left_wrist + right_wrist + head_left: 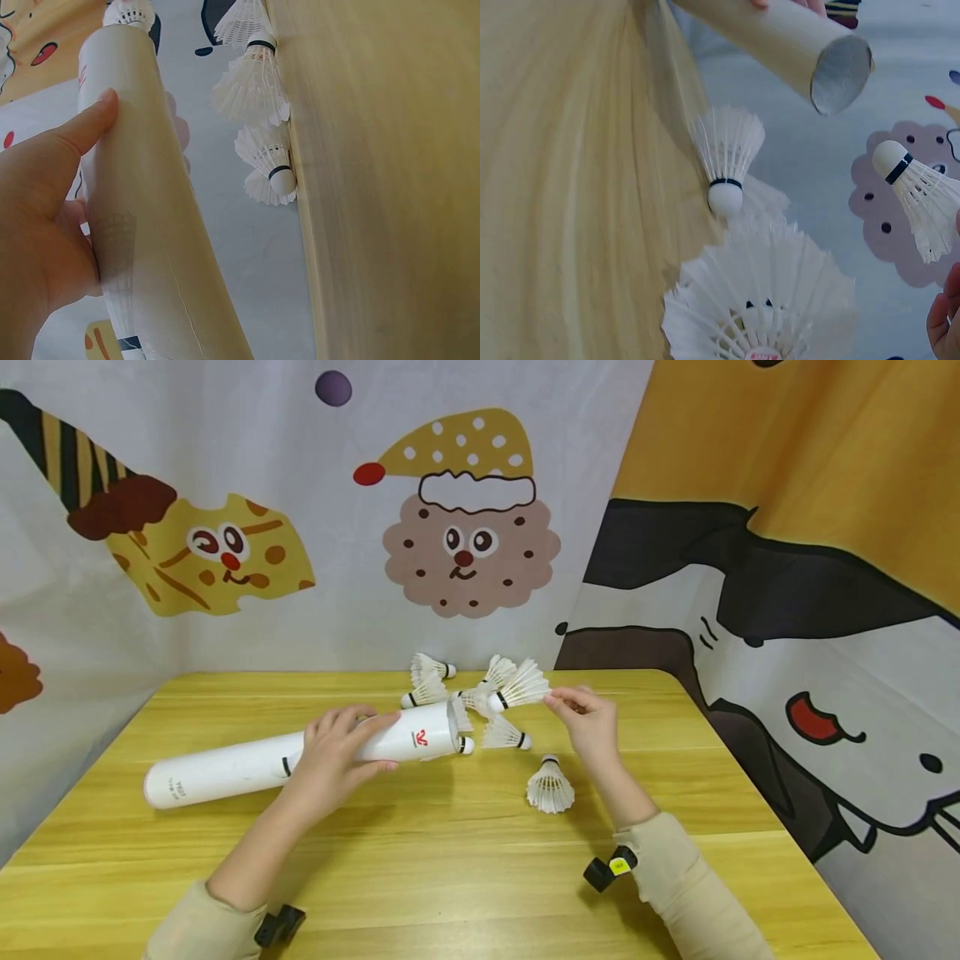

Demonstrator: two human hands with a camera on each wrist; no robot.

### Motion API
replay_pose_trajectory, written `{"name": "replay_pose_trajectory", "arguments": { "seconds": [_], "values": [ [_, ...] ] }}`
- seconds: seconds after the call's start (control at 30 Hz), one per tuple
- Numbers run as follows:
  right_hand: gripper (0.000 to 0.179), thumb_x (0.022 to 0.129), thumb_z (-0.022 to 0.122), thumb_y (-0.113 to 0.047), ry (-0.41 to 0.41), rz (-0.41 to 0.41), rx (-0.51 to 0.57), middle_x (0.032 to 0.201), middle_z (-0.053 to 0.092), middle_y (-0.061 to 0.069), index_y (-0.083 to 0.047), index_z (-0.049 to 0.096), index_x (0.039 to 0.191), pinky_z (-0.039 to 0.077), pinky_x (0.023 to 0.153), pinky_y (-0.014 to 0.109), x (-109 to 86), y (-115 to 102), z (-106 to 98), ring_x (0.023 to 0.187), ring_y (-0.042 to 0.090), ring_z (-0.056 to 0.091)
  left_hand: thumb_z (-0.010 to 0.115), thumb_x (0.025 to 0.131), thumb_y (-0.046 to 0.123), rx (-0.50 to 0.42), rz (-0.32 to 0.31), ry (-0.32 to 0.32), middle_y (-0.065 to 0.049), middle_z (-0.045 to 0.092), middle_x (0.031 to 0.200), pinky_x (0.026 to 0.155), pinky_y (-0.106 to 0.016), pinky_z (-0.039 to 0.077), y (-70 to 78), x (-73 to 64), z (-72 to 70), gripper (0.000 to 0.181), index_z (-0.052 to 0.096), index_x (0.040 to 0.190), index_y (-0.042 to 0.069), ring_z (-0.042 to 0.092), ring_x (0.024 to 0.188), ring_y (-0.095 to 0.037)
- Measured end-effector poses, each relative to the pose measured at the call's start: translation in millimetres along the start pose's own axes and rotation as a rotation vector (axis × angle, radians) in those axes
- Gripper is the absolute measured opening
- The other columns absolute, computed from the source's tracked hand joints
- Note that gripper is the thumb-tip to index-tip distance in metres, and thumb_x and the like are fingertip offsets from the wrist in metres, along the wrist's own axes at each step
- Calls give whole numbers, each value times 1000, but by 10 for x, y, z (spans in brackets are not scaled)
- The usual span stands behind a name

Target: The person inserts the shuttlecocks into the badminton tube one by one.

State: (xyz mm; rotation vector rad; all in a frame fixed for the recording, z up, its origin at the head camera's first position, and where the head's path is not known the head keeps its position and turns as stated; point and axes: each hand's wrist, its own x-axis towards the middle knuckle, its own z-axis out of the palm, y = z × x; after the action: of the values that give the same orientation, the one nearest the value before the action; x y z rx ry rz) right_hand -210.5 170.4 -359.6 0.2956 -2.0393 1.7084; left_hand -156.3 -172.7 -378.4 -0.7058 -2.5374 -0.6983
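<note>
A long white shuttlecock tube (225, 771) slants above the wooden table, its mouth end raised toward the right. My left hand (330, 756) grips it around the middle, thumb along its near side; the left wrist view shows the tube (142, 172) from close by. My right hand (594, 727) pinches a feather shuttlecock (527, 683) by the edge of its skirt, cork pointing left toward the tube. In the right wrist view this shuttlecock (922, 195) is apart from the tube's open mouth (841, 75).
Several loose shuttlecocks lie behind and beside the tube's mouth, among them one shuttlecock (506, 733) just right of it. Another shuttlecock (551, 789) lies nearer, below my right hand. A cartoon-printed curtain (292, 460) hangs behind the table (450, 893).
</note>
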Motion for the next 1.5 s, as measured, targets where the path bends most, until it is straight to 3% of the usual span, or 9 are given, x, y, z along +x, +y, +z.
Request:
{"name": "replay_pose_trajectory", "arguments": {
  "seconds": [0.23,0.53,1.5],
  "values": [
    [11,79,73,9,-36,6,26,71,56,0,16,69,87,37,56,16,-156,-157,74,66,8,44,81,75,32,-2,4,-2,-11,51,126,90,-54,27,1,5,9,69,53,137,23,44,113,-35],
    [10,80,73,8,-75,-21,65,72,56,1,14,70,87,37,54,16,-272,-148,192,64,7,45,82,75,30,-5,7,0,-11,51,127,90,-55,26,-2,11,6,70,52,138,24,43,113,-35],
    [9,79,72,9,-142,25,138,74,56,8,13,70,87,41,59,17,-489,-176,586,67,9,47,82,75,30,-3,17,8,-11,51,126,89,-55,26,-11,-5,16,70,52,138,25,43,112,-35]
  ]
}}
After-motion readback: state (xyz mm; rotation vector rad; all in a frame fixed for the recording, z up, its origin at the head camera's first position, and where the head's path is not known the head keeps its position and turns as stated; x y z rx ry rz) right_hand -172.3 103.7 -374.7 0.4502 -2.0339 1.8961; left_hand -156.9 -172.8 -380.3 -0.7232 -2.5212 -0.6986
